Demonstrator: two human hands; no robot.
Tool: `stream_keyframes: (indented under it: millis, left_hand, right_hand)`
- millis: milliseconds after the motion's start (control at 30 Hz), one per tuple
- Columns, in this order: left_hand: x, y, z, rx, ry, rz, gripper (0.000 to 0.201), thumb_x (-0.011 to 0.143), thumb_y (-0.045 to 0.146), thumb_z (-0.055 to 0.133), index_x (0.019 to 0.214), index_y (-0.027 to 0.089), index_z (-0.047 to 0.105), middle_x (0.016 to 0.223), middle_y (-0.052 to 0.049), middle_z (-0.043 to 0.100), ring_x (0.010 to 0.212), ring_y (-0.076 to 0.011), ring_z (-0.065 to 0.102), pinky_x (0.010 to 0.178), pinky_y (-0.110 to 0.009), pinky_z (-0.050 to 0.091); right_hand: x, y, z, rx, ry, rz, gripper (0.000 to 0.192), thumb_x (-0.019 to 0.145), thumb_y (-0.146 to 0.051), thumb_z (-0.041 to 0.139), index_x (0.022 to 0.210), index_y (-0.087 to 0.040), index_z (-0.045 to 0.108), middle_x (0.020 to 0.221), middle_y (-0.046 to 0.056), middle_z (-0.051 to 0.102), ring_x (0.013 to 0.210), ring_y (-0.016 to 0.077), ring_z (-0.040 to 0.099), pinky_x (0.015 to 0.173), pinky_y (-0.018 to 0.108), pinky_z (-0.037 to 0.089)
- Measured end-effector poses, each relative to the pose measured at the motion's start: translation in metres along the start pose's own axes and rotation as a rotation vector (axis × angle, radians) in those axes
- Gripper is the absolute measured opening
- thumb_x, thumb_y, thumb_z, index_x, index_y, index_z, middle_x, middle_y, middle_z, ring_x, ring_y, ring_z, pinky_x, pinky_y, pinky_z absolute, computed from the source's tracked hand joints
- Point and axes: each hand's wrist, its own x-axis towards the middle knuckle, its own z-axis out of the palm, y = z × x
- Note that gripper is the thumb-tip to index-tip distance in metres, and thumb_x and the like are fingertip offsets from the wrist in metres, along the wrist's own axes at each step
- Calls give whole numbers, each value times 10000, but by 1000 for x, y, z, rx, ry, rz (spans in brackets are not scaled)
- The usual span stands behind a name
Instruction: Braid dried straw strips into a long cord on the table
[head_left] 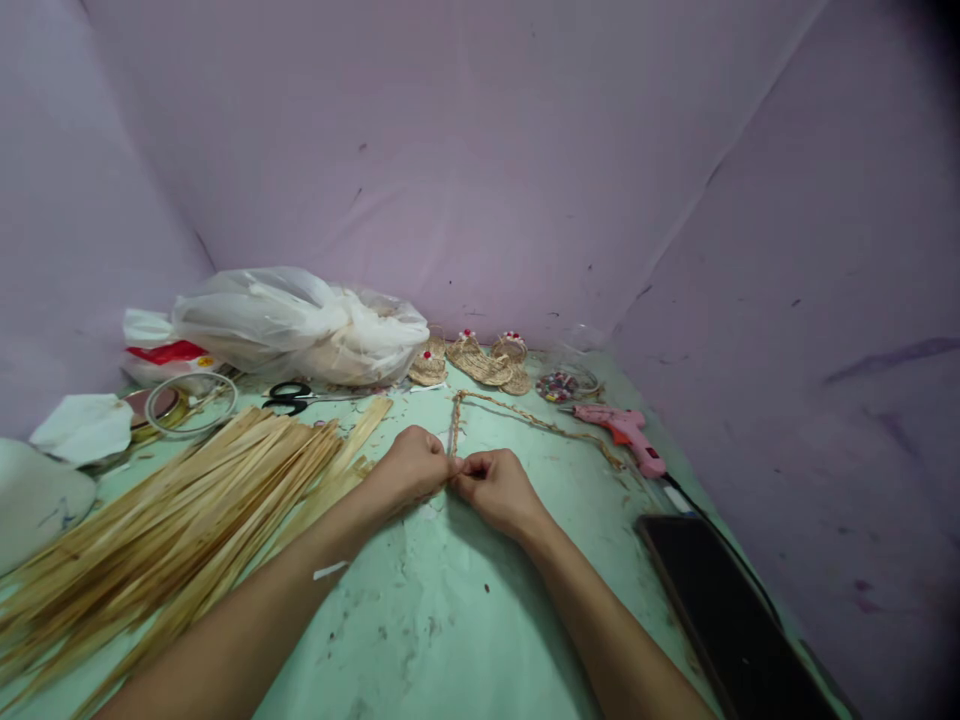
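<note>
Pinching the near end of a thin braided straw cord (525, 414) at the centre of the frame, the left hand (411, 466) and right hand (495, 487) meet knuckle to knuckle, both clamped on the plait low over the green worktop (450, 610). The cord runs up from the hands, then bends right toward the pink glue gun (626, 432). It looks light, limp and rough, likely prone to fraying, so gripping close to the working end seems wisest; a bundle of flat straw strips (187, 510) lies at lower left.
</note>
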Motion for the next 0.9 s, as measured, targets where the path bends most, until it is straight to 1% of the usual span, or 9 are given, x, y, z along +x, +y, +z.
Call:
stream_keyframes:
  millis: [133,267,367,433,567,667,733,833,900]
  left_hand:
    - [-3,4,-2,-108,-51,-7,101,513,148,473,424,153,425,282,51,323,278,-53,256,319,-197,156]
    - [-7,8,-8,-136,-103,-59,115,518,165,469,415,152,421,275,43,330,264,-58,262,310,-197,169]
    - [-6,8,-11,-121,-152,-91,118,530,200,476,430,150,437,285,42,340,264,-62,278,309,-195,186]
    - [-5,5,-11,-129,-181,-70,99,527,205,473,449,147,455,299,43,350,269,-60,276,308,-193,177]
    - [1,-2,-11,-157,-204,41,63,516,176,454,494,135,497,337,43,378,296,-57,280,326,-195,187]
    - [3,-5,-14,-62,-224,138,94,501,148,454,527,121,540,383,30,421,353,-66,333,373,-198,239]
    - [-1,-2,-18,103,-187,142,115,505,155,467,539,119,571,422,9,466,406,-86,390,417,-206,276]
    - [-17,12,-19,395,21,94,119,533,204,503,546,132,596,497,-41,534,501,-138,478,483,-233,312]
    - [-32,24,-13,520,129,56,130,559,222,515,586,139,611,568,-79,569,580,-182,524,524,-254,330]
  right_hand:
    - [-2,-4,-6,135,-136,61,122,543,-223,545,578,-107,565,474,-53,370,447,49,258,423,192,202]
    - [-4,-9,-15,217,-223,43,154,597,-260,538,578,-109,560,459,-55,362,442,49,252,428,202,181]
    - [-3,-9,-16,202,-194,49,243,667,-301,474,503,-125,512,409,-64,300,414,47,205,416,214,140]
    - [-1,-7,-15,199,-151,79,232,652,-289,482,483,-131,495,401,-67,293,407,45,194,413,216,131]
    - [0,-7,-11,227,-81,153,151,576,-253,537,517,-116,558,405,-62,350,407,43,226,411,211,152]
    - [1,-9,-9,254,-49,218,152,542,-253,569,551,-105,606,375,-68,344,388,42,217,397,213,144]
    - [1,-9,-8,267,-23,240,148,524,-247,586,546,-103,618,364,-67,355,380,41,221,390,211,147]
    - [2,-11,-6,290,7,264,126,508,-223,594,522,-101,622,372,-49,420,381,45,277,387,202,185]
    - [1,-13,-5,347,10,282,96,508,-181,569,510,-99,618,396,-28,475,396,56,346,393,194,226]
